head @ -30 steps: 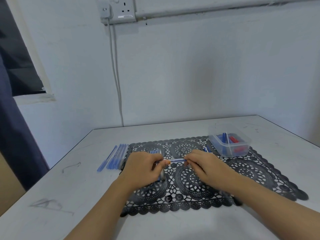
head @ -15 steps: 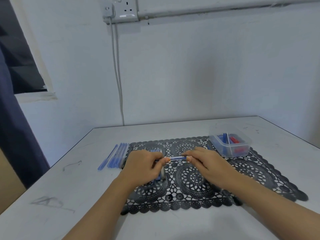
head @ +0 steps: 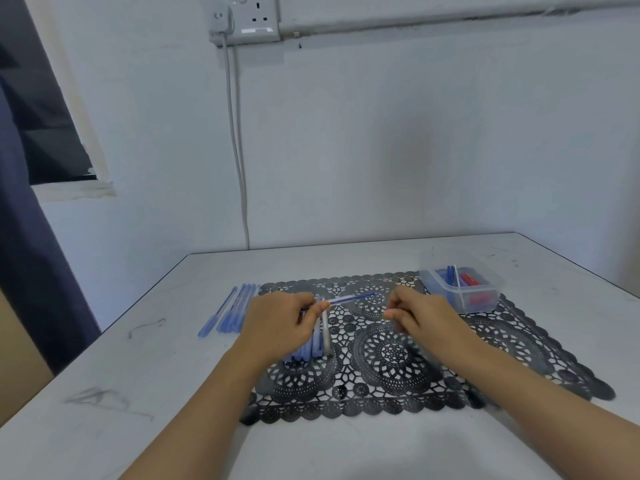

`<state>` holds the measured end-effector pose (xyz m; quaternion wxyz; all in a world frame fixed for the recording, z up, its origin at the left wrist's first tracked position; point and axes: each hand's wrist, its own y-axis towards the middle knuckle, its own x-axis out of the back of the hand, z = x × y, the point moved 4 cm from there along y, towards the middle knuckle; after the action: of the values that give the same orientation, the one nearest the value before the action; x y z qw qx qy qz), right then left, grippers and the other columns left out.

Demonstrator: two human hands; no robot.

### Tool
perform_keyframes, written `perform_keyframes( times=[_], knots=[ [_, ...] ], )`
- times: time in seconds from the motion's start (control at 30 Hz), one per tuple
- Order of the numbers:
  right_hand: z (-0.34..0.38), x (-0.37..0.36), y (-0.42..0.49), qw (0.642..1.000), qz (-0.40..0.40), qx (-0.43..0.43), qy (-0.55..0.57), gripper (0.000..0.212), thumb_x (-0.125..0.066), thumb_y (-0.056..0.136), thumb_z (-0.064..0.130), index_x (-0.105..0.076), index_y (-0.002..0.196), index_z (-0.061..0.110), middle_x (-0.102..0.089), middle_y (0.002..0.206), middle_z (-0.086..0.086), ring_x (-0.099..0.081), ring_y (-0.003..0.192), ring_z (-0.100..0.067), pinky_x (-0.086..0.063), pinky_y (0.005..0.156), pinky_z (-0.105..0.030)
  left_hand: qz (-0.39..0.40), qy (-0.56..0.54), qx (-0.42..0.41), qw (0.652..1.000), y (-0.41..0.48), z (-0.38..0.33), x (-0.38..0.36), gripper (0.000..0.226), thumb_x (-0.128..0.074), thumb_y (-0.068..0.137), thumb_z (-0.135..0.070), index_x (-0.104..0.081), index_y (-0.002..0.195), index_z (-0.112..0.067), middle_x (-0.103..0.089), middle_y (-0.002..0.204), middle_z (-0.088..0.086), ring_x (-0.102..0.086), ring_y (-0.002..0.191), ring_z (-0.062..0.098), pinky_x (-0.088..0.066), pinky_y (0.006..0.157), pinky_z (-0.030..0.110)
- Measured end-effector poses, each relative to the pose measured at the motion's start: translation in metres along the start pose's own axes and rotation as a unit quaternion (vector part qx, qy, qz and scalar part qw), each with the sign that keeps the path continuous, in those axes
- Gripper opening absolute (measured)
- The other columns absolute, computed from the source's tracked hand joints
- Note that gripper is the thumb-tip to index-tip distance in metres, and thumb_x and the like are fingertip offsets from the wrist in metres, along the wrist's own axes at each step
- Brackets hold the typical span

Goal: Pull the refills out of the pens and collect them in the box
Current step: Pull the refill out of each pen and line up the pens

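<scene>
My left hand is shut on a blue pen, whose thin blue-and-clear end sticks out to the right over the black lace mat. My right hand hovers a short gap to the right of that end. Its thumb and fingers are pinched together, and I cannot see anything between them. A bundle of pens lies on the mat, partly hidden under my left hand. The clear plastic box stands at the mat's far right corner with blue and red pieces inside.
A row of several blue pens lies on the white table just left of the mat. The wall stands close behind the table, with a socket and hanging cable. A dark curtain hangs at the left.
Both hands were gripping the pen between them. My right hand has since let go of it and drawn away to the right, leaving the pen's thin end bare in my left hand.
</scene>
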<state>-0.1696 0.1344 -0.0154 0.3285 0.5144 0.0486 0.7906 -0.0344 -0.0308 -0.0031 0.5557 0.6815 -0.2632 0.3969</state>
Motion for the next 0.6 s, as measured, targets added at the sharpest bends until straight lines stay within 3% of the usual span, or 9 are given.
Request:
perform_keyframes(
  times=[0.17,0.3,0.47,0.6],
  knots=[
    [-0.002,-0.009,0.001,0.998,0.025,-0.001,-0.054,0.011,-0.06,0.087,0.033,-0.06,0.091,0.023,-0.071,0.08,0.007,-0.061,0.071,-0.003,-0.05,0.075,-0.026,-0.002,0.002,0.003,1.0,0.0,0.001,0.002,0.043,-0.025,0.087,-0.055,-0.029,0.051,-0.031,-0.034,0.04,-0.009,-0.035,0.04,0.001,-0.019,0.044,0.018],
    [0.0,-0.013,0.001,0.99,0.067,0.021,-0.123,0.019,-0.059,0.085,0.041,-0.062,0.092,0.023,-0.065,0.088,0.01,-0.057,0.081,-0.006,-0.046,0.077,-0.023,-0.009,0.0,-0.003,1.0,0.0,0.001,0.001,0.044,-0.027,0.088,-0.055,-0.028,0.051,-0.032,-0.032,0.039,-0.009,-0.033,0.038,0.0,-0.019,0.044,0.019],
    [-0.003,-0.02,0.003,0.989,0.102,0.051,-0.091,0.017,-0.067,0.082,0.033,-0.066,0.086,0.017,-0.056,0.085,0.01,-0.05,0.082,-0.004,-0.037,0.076,-0.016,-0.016,-0.003,-0.005,1.0,0.0,0.002,-0.001,0.048,-0.014,0.083,-0.064,-0.028,0.05,-0.032,-0.032,0.038,-0.008,-0.033,0.038,0.001,-0.02,0.043,0.019],
    [-0.004,-0.021,0.005,0.99,0.104,0.054,-0.078,0.016,-0.067,0.082,0.029,-0.07,0.089,0.015,-0.063,0.088,0.006,-0.051,0.08,-0.003,-0.034,0.074,-0.013,-0.013,-0.003,-0.002,1.0,0.0,0.003,-0.003,0.048,-0.016,0.084,-0.064,-0.029,0.051,-0.032,-0.034,0.039,-0.008,-0.034,0.038,0.001,-0.021,0.043,0.019]
  ],
)
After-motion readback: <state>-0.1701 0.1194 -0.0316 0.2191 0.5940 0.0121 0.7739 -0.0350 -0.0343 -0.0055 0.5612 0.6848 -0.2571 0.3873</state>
